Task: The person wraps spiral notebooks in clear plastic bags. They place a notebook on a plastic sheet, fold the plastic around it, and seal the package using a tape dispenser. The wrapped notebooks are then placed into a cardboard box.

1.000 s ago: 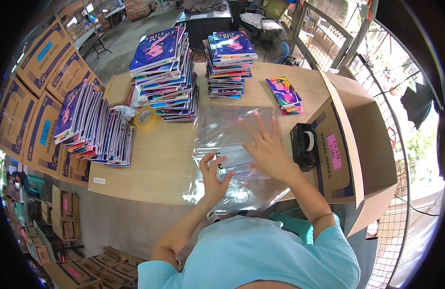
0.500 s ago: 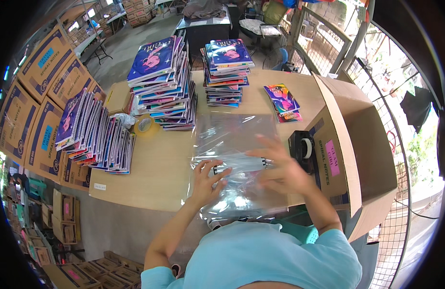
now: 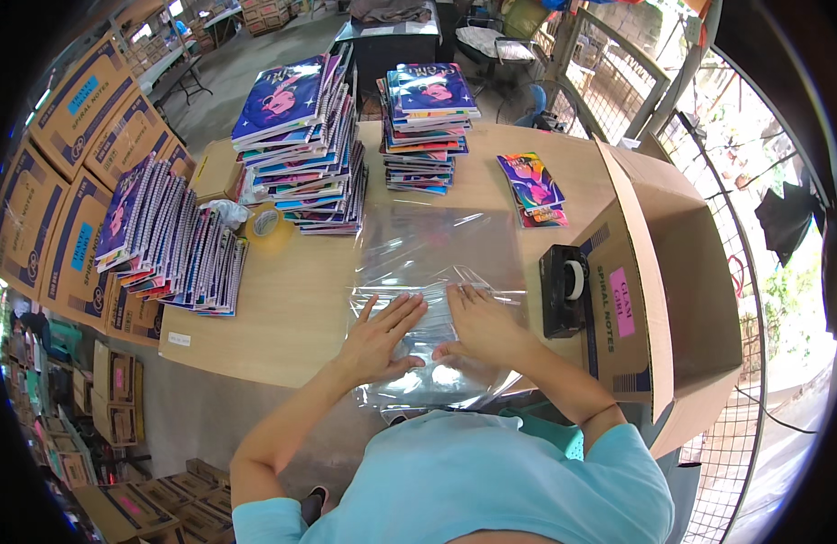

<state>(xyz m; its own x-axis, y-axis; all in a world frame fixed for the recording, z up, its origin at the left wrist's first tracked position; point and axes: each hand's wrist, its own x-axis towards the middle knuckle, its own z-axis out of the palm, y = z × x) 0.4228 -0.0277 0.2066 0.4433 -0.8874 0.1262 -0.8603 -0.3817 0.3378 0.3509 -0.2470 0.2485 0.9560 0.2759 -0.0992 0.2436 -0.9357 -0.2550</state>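
Clear plastic sheets or bags [image 3: 437, 245] lie flat in a glossy pile at the table's near edge. My left hand [image 3: 379, 340] presses down on the plastic with its fingers spread. Beside it, my right hand [image 3: 482, 328] also lies flat on the plastic, fingers stretched out and nothing held. Whether the plastic is one sheet or several layers I cannot tell. Just right of the plastic, a black tape dispenser [image 3: 561, 290] stands on the table, a roll of tape in it.
Spiral notebooks stand in a tall stack [image 3: 296, 145], a second stack [image 3: 428, 127] and a leaning row [image 3: 169, 240]. Two small colourful booklets [image 3: 532, 186] lie at back right. An open carton [image 3: 632, 308] stands at right, a tape roll [image 3: 269, 225] at left, closed cartons [image 3: 74, 245] beyond.
My right hand, raised and blurred before, has come down flat onto the plastic. My left hand has flattened its fingers there too. The view has shifted slightly.
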